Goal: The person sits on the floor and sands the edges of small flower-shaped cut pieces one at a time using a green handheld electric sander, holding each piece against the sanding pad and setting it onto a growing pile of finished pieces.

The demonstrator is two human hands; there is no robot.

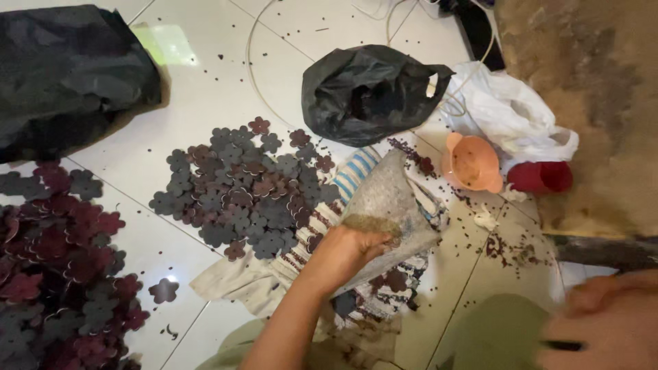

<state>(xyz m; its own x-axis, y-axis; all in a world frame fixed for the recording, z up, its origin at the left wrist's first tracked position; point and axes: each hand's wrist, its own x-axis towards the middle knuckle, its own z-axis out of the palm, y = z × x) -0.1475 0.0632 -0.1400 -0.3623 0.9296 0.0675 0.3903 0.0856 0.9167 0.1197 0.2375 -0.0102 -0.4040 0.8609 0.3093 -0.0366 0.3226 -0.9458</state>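
Note:
My left hand (346,250) grips the lower edge of a grey felt-like sheet (391,199), lifted above a striped cloth (353,175) on the white tiled floor. My right hand (603,322) is at the bottom right, blurred, with a thin dark object (562,345) between its fingers. A spread of dark flower-shaped cutouts (247,192) lies just left of the sheet. A bigger heap of maroon and grey cutouts (55,267) fills the lower left.
A black plastic bag (367,89) lies open at the back. A white plastic bag (507,113), an orange bowl (471,163) and a red cup (541,177) sit at right by a rough brown wall (596,103). A black bundle (65,75) lies top left. Small dark scraps dot the tiles.

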